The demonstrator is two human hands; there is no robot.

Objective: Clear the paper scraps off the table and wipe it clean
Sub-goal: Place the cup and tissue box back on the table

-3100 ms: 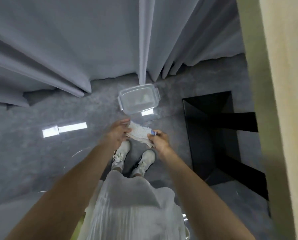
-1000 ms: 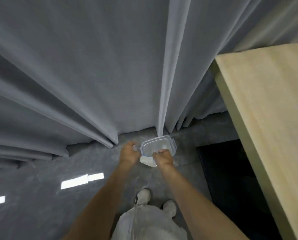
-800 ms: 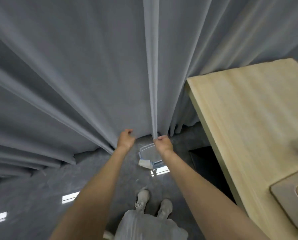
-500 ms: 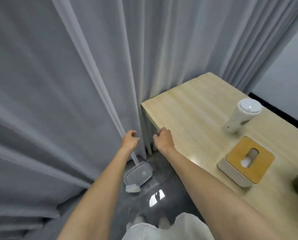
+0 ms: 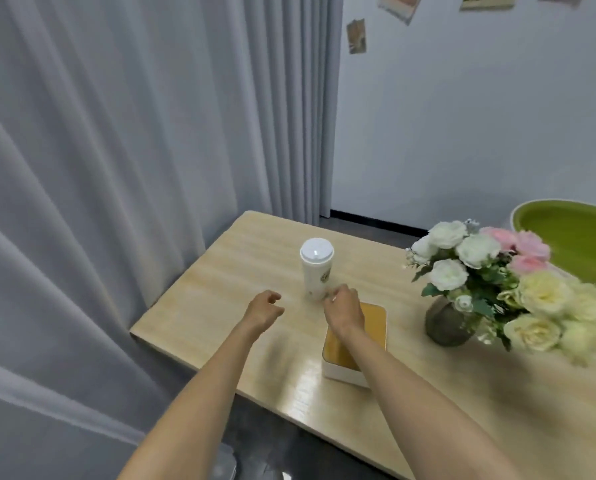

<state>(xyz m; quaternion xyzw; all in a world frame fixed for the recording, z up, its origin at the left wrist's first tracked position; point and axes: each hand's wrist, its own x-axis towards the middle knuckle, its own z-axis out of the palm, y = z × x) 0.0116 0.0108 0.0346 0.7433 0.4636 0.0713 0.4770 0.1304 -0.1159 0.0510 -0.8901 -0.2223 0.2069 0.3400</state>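
No paper scraps are showing on the visible part of the table (image 5: 220,271), so the clearing step is looking finished, though the stretch to the right of the tissue box (image 5: 372,323) is blurring too much to be sure. No cloth or wipe is showing anywhere, and the wood is giving no clear sign of having been wiped, so I am judging the wiping as the part left to do.

Both hands are hovering over the table. The left hand (image 5: 263,308) is hanging just left of the tissue box, fingers loosely curling and holding nothing. The right hand (image 5: 343,308) is sitting over the tissue box's far edge, back turned to the camera and fingers curling under, so I cannot tell whether it is pinching anything.

Just beyond the tissue box a white lidded cup (image 5: 316,271) is standing upright, close to the right hand's fingertips. To the right of the tissue box a vase of roses (image 5: 445,323) is standing. Both would be needing a shift for a full wipe.
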